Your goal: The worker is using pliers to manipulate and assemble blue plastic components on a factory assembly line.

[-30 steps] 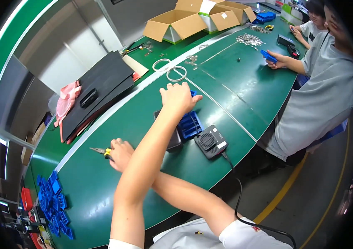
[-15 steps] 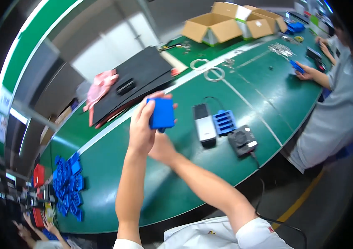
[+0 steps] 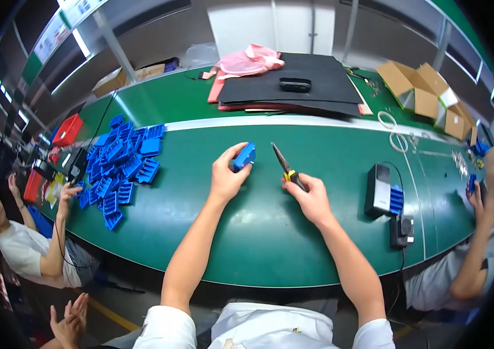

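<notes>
While the left hand (image 3: 225, 177) grips a small blue plastic block (image 3: 244, 156) just above the green table (image 3: 247, 244), the right hand (image 3: 311, 198) is closed around yellow-handled pliers (image 3: 284, 167), tips pointing away. Open brown cardboard boxes (image 3: 424, 96) sit far right, a red bin (image 3: 68, 129) far left beside a heap of blue parts (image 3: 120, 163)

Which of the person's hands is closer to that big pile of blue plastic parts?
Left. The left hand, holding a blue part, is just right of the pile; the right hand, holding pliers, is farther right.
</notes>
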Demonstrator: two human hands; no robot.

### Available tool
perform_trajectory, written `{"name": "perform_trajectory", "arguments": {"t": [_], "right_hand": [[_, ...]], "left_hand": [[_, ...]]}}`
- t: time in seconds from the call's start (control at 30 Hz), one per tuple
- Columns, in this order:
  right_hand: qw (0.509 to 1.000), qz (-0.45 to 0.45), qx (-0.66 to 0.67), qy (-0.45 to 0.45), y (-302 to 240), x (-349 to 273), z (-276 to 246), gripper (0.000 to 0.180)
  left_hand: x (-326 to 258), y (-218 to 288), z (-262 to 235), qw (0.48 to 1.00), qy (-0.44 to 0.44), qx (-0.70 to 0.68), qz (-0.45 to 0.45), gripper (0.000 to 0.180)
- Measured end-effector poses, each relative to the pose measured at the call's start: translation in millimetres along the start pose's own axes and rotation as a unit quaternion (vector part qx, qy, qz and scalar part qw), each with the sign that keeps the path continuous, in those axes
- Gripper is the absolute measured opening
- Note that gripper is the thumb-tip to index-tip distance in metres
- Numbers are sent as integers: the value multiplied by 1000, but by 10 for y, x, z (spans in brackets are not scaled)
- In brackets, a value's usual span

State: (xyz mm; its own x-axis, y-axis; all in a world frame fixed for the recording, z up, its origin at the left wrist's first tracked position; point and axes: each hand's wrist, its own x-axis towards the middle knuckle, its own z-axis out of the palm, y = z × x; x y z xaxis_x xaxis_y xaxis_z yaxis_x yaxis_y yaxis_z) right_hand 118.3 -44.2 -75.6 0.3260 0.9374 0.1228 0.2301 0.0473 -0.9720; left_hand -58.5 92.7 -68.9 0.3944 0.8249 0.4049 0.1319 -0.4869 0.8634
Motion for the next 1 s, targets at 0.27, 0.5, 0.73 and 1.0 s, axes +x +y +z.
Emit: {"name": "perform_trajectory", "arguments": {"t": [0.27, 0.5, 0.73, 1.0], "right_hand": [[993, 71, 63, -74, 36, -104, 99, 20], [992, 54, 86, -69, 4, -80, 119, 22], [993, 50, 69, -80, 17, -75, 101, 22], [992, 57, 81, -75, 15, -76, 102, 23]], "left_hand": [[-55, 85, 22, 996, 49, 47, 64, 35], [-35, 148, 24, 994, 77, 5, 82, 32], [-68, 166, 22, 997, 55, -15, 46, 30], [-82, 199, 36, 996, 66, -15, 53, 27]]}}
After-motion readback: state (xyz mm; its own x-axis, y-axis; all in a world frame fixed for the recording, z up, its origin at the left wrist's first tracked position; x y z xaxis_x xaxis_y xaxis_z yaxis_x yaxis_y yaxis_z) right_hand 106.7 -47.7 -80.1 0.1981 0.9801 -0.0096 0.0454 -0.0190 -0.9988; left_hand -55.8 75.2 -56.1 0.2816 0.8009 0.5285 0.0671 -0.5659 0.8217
